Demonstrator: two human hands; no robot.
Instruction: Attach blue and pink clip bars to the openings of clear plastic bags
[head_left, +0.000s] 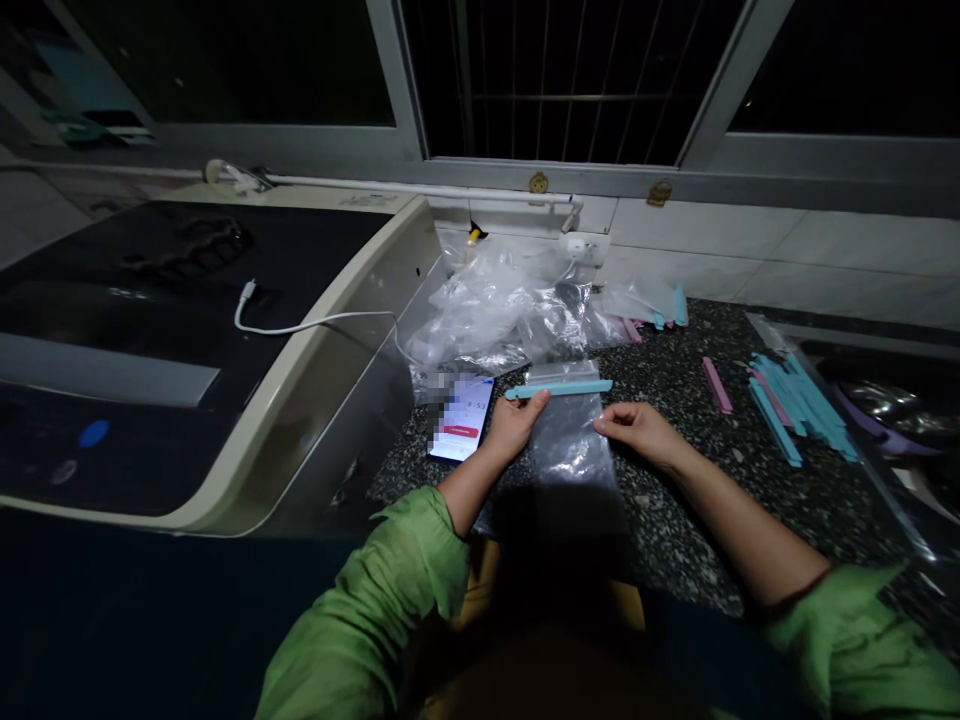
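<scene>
A light-blue bag sealing clip [562, 389] lies crosswise near the top of a clear plastic zip bag [574, 455]. My left hand [516, 422] is closed on the clip's left part, thumb on top. At the bag's right edge, my right hand [637, 430] has its thumb and fingertips pinched together on the plastic. The bag's lower end falls in shadow. Right of my right hand are a pink clip [717, 385] on its own and a pile of blue clips [806, 400] with some pink among them.
A lit phone [459, 420] lies beside my left hand. Behind are heaped clear plastic bags [495, 300] and a bag with more clips [652, 302]. A washing machine [315, 330] with a white cable [322, 322] stands left. The sink [840, 420] edge is right, on the speckled counter [675, 540].
</scene>
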